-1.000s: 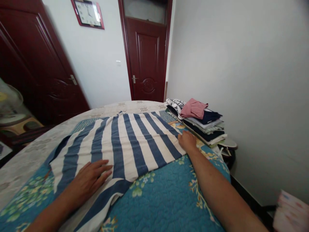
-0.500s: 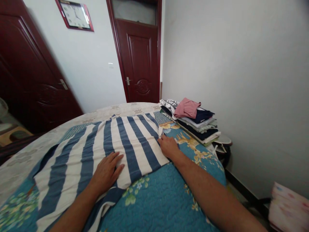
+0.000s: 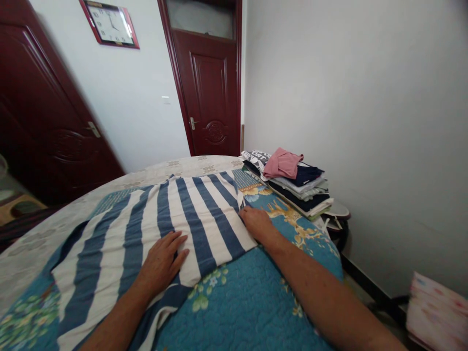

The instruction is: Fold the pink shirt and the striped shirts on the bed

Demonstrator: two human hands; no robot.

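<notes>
Blue-and-cream striped soft fabric, apparently a garment (image 3: 186,204), lies spread over the middle and left of the head view, its broad bands running away from the person and its near edge folded and rumpled toward the bottom. It rests on a teal quilted cover with yellow and green floral print (image 3: 226,302), which in turn lies over a pale cloth with greyish flower motifs (image 3: 36,243). The left hand (image 3: 164,258) lies palm down on the stripes near the fabric's near edge, fingers loosely extended and the thumb set apart, gripping nothing. The right hand (image 3: 256,223) has its fingers bent together on the fabric's right edge, pinching it, with a small fold standing up just beyond the fingertips. Past that hand, to the right, sits a neat stack of folded clothes in dark, white and green layers (image 3: 303,192), topped by a folded pink garment (image 3: 283,163); the stack is near the striped fabric but apart from the right hand. Behind stand two dark red panelled doors (image 3: 210,92), one ahead and one at left, with a red-framed rectangular clock (image 3: 111,24) on the white wall (image 3: 146,73) between them.
</notes>
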